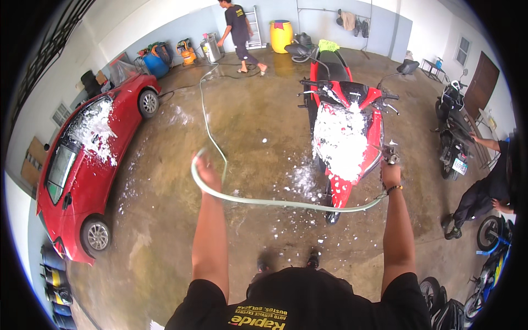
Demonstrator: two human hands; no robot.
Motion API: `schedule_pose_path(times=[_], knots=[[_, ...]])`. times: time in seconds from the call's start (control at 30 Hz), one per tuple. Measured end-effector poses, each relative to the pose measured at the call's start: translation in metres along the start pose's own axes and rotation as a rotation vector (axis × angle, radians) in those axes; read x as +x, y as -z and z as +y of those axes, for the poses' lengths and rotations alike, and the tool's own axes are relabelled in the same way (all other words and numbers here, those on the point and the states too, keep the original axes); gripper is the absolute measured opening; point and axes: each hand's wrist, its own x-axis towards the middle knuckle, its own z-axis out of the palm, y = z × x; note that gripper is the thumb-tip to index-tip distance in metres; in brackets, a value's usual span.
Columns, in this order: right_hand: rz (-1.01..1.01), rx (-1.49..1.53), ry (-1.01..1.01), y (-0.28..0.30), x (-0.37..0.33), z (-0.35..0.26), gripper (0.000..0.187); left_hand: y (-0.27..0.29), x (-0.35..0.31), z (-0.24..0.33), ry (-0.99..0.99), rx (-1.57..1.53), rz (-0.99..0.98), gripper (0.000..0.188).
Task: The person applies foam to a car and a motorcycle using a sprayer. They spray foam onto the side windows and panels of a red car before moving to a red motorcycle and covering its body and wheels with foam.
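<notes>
My right hand (pixel 391 175) grips a foam spray gun (pixel 390 154), its head close to the front of a red scooter (pixel 342 193). Thick white foam (pixel 340 140) covers much of the scooter's front panel. A pale green hose (pixel 286 203) runs from the gun across in front of me and loops around by my left hand (pixel 207 171). The left fingers curl about the hose, slightly blurred. From there the hose trails back over the floor.
At the left stands a red car (pixel 118 137) with foam on its windshield and hood. A person (pixel 239 33) walks at the back, near a metal tank (pixel 210 48) and a yellow drum (pixel 281 37). Another person (pixel 481 192) is at the right beside a black motorcycle (pixel 452 135). Foam flecks dot the wet floor.
</notes>
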Motion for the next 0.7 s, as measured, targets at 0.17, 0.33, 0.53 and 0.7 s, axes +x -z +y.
schedule_pose_path(times=[0.17,0.33,0.53,0.7], knots=[[-0.095,0.090,-0.059,0.016,-0.027,-0.032,0.027,-0.033,-0.070,-0.012,0.196,0.425,-0.505,0.040],[-0.055,-0.060,0.020,-0.010,-0.014,-0.004,0.028,0.140,-0.153,-0.098,0.569,1.089,-0.789,0.041],[0.018,-0.147,0.089,-0.015,0.003,0.041,0.028,0.150,-0.178,-0.006,0.881,1.713,-1.567,0.040],[0.021,-0.167,0.176,-0.008,-0.006,0.024,0.031,0.183,-0.160,0.044,0.343,1.778,-1.229,0.033]])
